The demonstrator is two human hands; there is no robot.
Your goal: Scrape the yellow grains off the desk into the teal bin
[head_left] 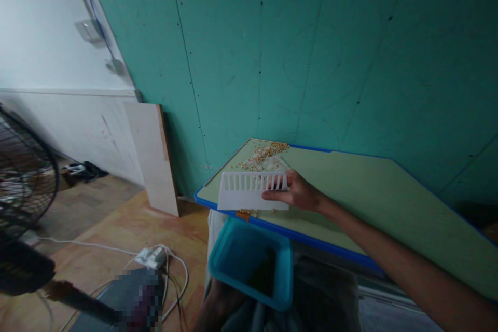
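My right hand (295, 192) grips a white plastic scraper (241, 199) with a row of slots along its top, thumb on the near face. The scraper stands on edge over the board's (350, 181) near left part. Behind it lie yellow kernels (268, 151) and white rice-like grains (275, 164); a few more kernels (245, 211) show at the near edge. Just below that edge, a blue plastic bin (251, 233) is tilted with its mouth up, something dark greenish inside. My left hand (225, 295) is at the bin's lower left side, its fingers hidden beneath.
A green wall (241, 52) rises behind the blue-edged board. On the left are a black fan (27, 181), a leaning pale panel (153, 158), and a white power strip (151, 257) with loose cords on the floor. A grey object (128, 290) is partly pixelated.
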